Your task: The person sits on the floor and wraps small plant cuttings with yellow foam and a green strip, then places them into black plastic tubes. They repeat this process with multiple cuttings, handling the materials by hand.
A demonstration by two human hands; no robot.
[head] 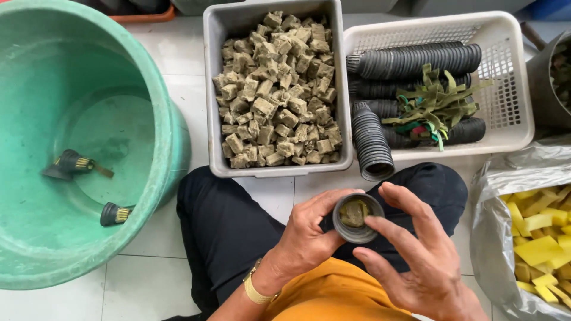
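Head view: the left hand (309, 229) grips a small black pot (357, 217) over the lap, fingers wrapped round its wall. The right hand (416, 249) is half open, its fingertips (376, 222) on the rim, pressing at a brownish cube (354, 213) seated inside (how deep, I can't tell). The filling step looks underway. The grey bin of cubes (276, 89) and the white basket (505, 71) of stacked pots sit ahead, with two finished pots in the green tub (148, 119). Seating the cube squarely calls for gentle, even pressure.

Left hand (309, 235) gripping small black pot (357, 217), right hand (416, 249) fingertips on its rim, brown cube inside, grey tub of cubes (273, 89) beyond the pot, green basin (77, 142) left of the tub
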